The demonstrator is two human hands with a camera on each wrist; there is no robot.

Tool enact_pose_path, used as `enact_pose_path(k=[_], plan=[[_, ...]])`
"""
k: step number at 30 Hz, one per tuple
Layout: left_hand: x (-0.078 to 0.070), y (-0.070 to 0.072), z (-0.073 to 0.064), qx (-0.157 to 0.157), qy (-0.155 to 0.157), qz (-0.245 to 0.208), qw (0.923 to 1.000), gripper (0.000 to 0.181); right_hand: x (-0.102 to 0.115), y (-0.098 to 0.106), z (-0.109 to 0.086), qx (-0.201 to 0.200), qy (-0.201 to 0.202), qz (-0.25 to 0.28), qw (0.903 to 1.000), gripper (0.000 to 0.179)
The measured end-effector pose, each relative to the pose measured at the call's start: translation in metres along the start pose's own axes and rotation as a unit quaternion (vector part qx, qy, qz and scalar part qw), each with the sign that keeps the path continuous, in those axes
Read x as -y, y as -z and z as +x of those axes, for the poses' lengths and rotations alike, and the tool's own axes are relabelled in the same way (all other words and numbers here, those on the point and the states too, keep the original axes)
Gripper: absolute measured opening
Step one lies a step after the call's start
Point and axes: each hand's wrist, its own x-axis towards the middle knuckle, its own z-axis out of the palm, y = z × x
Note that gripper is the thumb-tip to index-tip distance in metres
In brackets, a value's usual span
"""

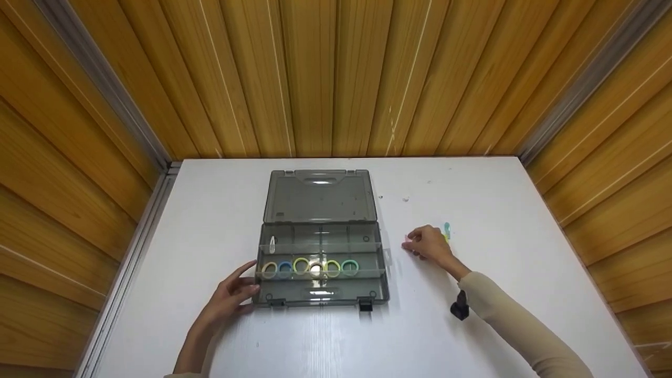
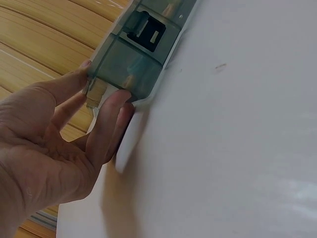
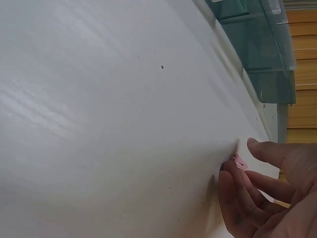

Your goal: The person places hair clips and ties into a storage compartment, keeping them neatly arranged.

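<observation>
An open, see-through grey storage box [image 1: 338,290] lies on the white table, its lid [image 1: 325,205] folded back. My left hand [image 1: 229,297] grips its front left corner; in the left wrist view the thumb overlaps the latch side [image 2: 141,74] of the box. To the right of the box, my right hand [image 1: 429,243] pinches a small pink hair clip [image 3: 240,162] at its fingertips, low over the table. Several coloured rings [image 1: 301,259] stand in a row in the middle compartment. A white hair clip [image 1: 272,244] leans in the back left compartment.
A teal clip [image 1: 447,230] lies just beyond the right hand, with something yellow [image 1: 446,238] partly hidden by it. Small clear bits [image 1: 406,199] lie behind on the table [image 1: 472,189]. Wood-look walls [image 1: 310,79] enclose the table's back and sides.
</observation>
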Motion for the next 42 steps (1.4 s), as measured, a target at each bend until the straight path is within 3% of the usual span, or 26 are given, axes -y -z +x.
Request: enact_pose_path(k=[7, 18, 24, 42], plan=[[-0.002, -0.002, 0.002, -0.008, 0.017, -0.004, 0.9998, 0.071, -0.002, -0.003, 0.001, -0.017, 0.024, -0.043, 0.9986, 0.029], [-0.005, -0.004, 0.004, -0.02, 0.015, 0.01, 0.9996, 0.068, 0.001, -0.001, -0.003, -0.04, 0.055, -0.111, 0.9915, 0.023], [-0.004, -0.004, 0.003, -0.023, 0.019, 0.013, 0.9995, 0.068, 0.002, -0.004, -0.005, -0.035, 0.07, -0.124, 0.9893, 0.014], [-0.004, -0.003, 0.001, -0.018, 0.019, 0.006, 0.9996, 0.07, 0.007, -0.005, -0.008, -0.012, 0.097, -0.133, 0.9862, 0.015]])
